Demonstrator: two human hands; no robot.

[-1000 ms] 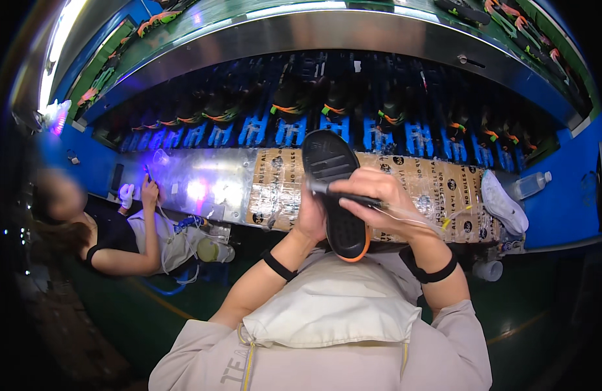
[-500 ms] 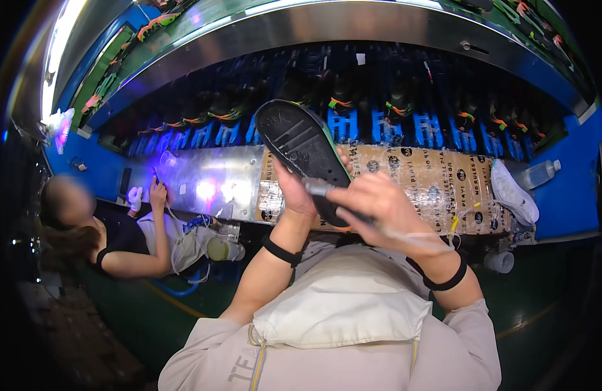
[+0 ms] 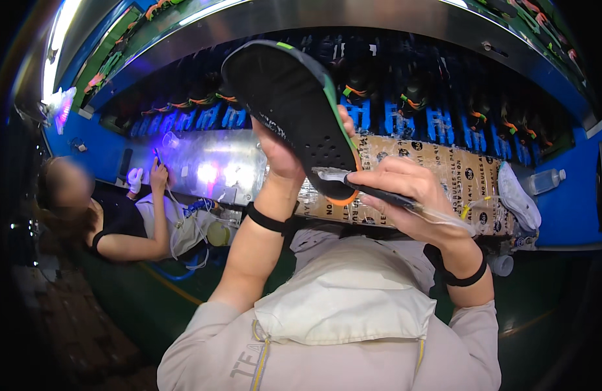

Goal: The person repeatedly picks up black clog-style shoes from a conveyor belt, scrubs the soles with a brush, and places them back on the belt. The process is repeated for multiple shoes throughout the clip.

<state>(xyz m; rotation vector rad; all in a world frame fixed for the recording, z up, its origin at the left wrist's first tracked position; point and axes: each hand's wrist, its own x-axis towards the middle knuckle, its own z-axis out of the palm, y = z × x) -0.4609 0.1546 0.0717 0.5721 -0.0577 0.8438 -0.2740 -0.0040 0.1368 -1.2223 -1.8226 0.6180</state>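
Observation:
A black shoe sole (image 3: 289, 98) with a green and orange rim is held up in front of me, its wider end up and to the left. My left hand (image 3: 278, 146) is closed around it from beneath, fingertips showing past its right edge. My right hand (image 3: 405, 189) grips a brush (image 3: 379, 194) with a black handle and a clear tube trailing from it. The brush's pale, coated tip (image 3: 328, 174) lies at the narrow end of the sole, by a group of small holes. Faint handwriting runs along the sole's middle.
Behind my hands is a worktop covered in printed cardboard (image 3: 437, 173); a white shoe-shaped piece (image 3: 517, 195) and a clear bottle (image 3: 547, 181) are at right. A rack of dark shoes on blue supports (image 3: 439, 127) runs behind. At left, a co-worker (image 3: 128, 231) sits by a metal plate (image 3: 223, 163).
The sole has come closer and up, so it looks larger; its small holes and orange rim now show. The brush, blurred before, now shows plainly at the narrow end.

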